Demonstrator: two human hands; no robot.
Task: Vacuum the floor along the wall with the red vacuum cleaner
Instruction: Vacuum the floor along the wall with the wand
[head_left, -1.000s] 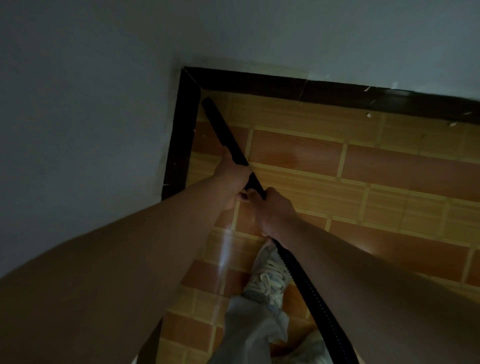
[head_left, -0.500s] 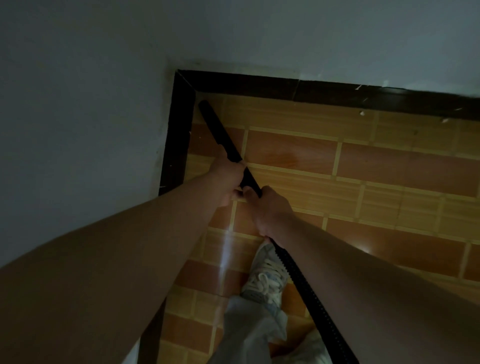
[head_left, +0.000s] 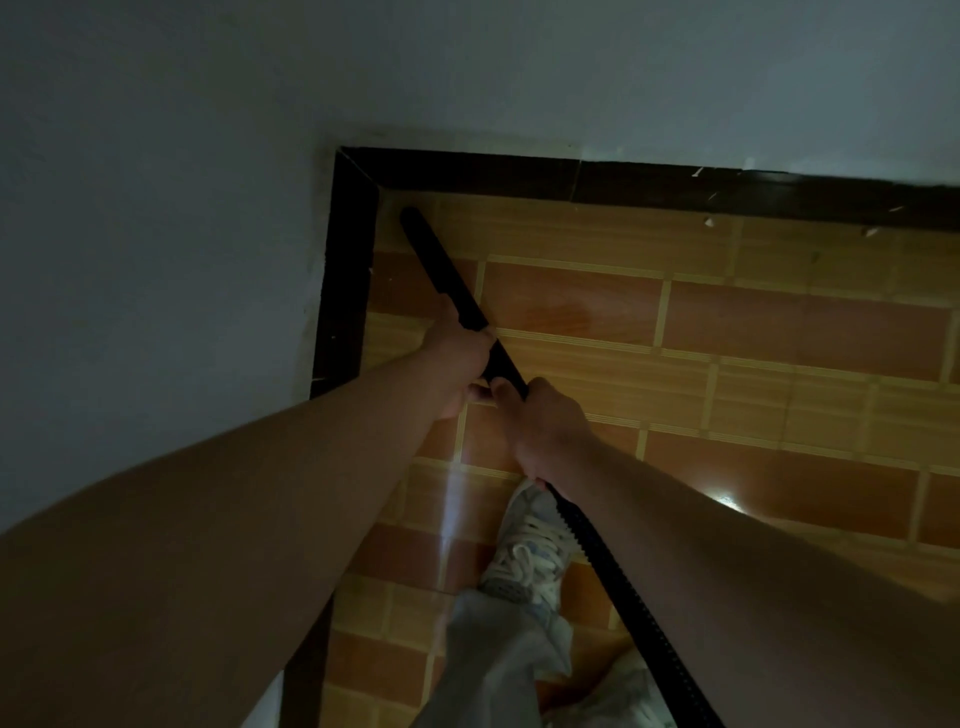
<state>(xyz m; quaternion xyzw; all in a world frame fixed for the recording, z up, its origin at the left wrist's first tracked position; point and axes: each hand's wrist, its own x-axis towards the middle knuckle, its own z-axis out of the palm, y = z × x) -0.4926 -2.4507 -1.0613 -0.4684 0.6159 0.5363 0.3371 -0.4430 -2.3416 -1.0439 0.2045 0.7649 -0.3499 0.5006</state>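
A black vacuum nozzle tube (head_left: 439, 270) slants up and left, its tip resting on the tiled floor (head_left: 571, 306) close to the corner where two dark baseboards (head_left: 348, 270) meet. My left hand (head_left: 460, 358) grips the tube higher up, and my right hand (head_left: 545, 428) holds it just behind, where it joins the ribbed black hose (head_left: 623, 587). The hose runs down to the bottom right edge. The red vacuum body is out of sight.
Grey walls (head_left: 156, 208) close in on the left and at the back. My foot in a white sneaker (head_left: 527, 556) stands on the orange and yellow tiles beneath my hands, beside the hose. The room is dim.
The nozzle tip has stayed by the corner while the view shifted slightly; both hands keep the same grip on the tube.
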